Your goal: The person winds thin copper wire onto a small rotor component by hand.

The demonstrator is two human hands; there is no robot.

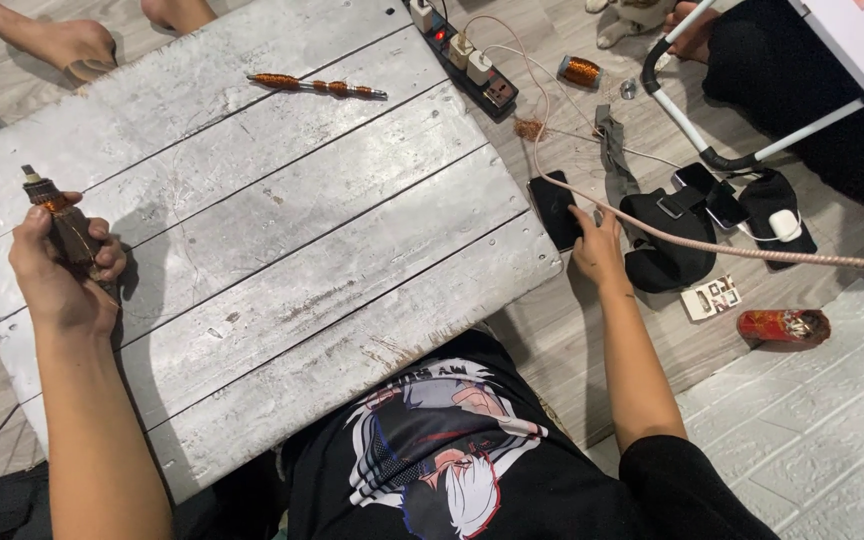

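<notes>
Two copper-wound rotors are in view, one in hand (62, 225), one on the board (317, 86); three phones (555, 209) (710, 193) (777, 215); one copper wire spool (581, 71); one power strip (472, 60).

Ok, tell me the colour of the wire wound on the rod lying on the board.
Coppery orange, wound in several bunches along the rod; the head view shows it.

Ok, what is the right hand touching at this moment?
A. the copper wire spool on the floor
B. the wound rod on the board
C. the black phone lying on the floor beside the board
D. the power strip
C: the right hand reaches off the edge of the silver board and its fingertips rest on the black phone, while the left hand grips a small copper-wound armature.
</notes>
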